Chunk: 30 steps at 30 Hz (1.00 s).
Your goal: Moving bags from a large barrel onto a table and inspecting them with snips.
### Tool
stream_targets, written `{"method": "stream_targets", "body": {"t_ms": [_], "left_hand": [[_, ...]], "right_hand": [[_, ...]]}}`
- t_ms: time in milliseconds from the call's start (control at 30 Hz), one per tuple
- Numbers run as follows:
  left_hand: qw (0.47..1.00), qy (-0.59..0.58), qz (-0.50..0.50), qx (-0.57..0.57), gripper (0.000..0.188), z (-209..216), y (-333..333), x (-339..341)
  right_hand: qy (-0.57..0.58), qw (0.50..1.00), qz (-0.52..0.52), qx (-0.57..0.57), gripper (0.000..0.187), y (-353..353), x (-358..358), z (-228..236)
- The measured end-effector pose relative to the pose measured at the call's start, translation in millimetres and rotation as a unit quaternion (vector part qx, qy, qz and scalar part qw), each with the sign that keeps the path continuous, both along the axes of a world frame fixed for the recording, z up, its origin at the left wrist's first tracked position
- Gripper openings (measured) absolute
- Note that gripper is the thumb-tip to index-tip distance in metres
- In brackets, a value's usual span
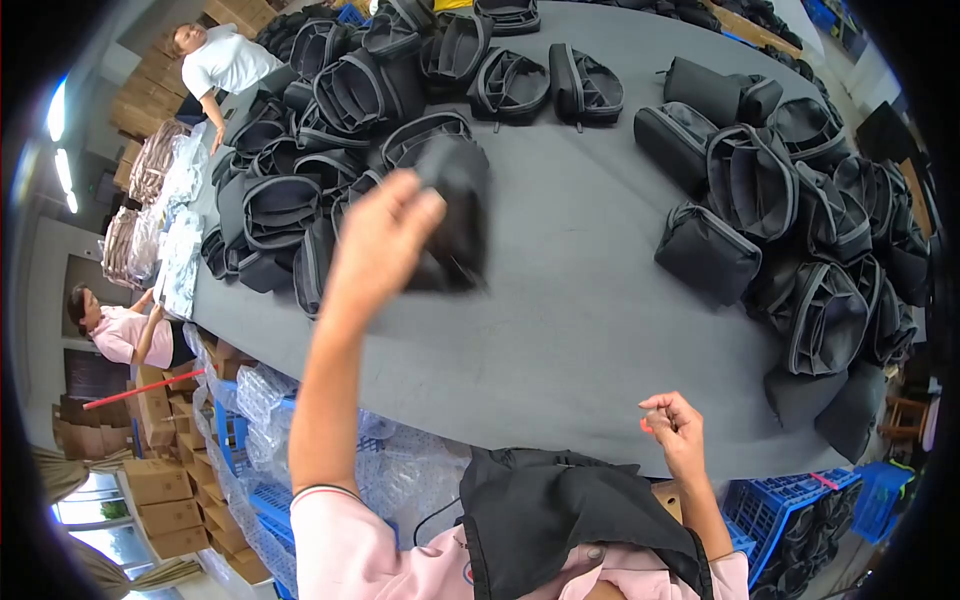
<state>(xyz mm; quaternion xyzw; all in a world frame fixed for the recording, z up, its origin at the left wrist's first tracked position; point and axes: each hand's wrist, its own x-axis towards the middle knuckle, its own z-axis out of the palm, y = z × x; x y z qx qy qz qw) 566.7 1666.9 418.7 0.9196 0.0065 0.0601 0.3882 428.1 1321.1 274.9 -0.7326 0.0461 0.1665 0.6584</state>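
My left hand [378, 240] reaches far over the grey table and has its fingers closed on the top of a black fabric pouch [460, 225], which is smeared by motion. That pouch is at the right edge of a heap of open black zip pouches [282, 212] on the left. Above the near table edge, my right hand [682, 432] is closed in a loose pinch. A small red-orange thing [646, 424] shows at its fingertips, too small to name. To the right of the table lies a second heap of black pouches [750, 185], some open, some zipped shut.
The grey table [570, 320] spreads between both heaps. Bubble wrap [420, 480] and blue crates [790, 505] are by its near edge. Two people stand at the far left, one in a white shirt [228, 62], one in pink [125, 335]. Cardboard boxes [165, 500] stack at left.
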Motion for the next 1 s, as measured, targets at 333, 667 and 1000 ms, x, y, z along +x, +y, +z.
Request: {"method": "stream_targets", "body": {"t_ms": [333, 667, 1000], "left_hand": [[0.977, -0.163, -0.033, 0.13, 0.048, -46.2, 18.6, 24.0], [0.956, 0.034, -0.29, 0.033, 0.055, -104.1, -143.4, -11.2], [0.91, 0.006, -0.413, 0.047, 0.045, -130.9, -169.2, -57.4]], "right_hand": [[-0.258, 0.932, -0.152, -0.204, 0.014, -23.5, 88.5, 25.3], [-0.17, 0.882, -0.11, -0.426, 0.02, -87.9, 178.0, -2.3], [-0.285, 0.916, -0.121, -0.257, 0.025, 5.6, 10.3, -48.7]]}}
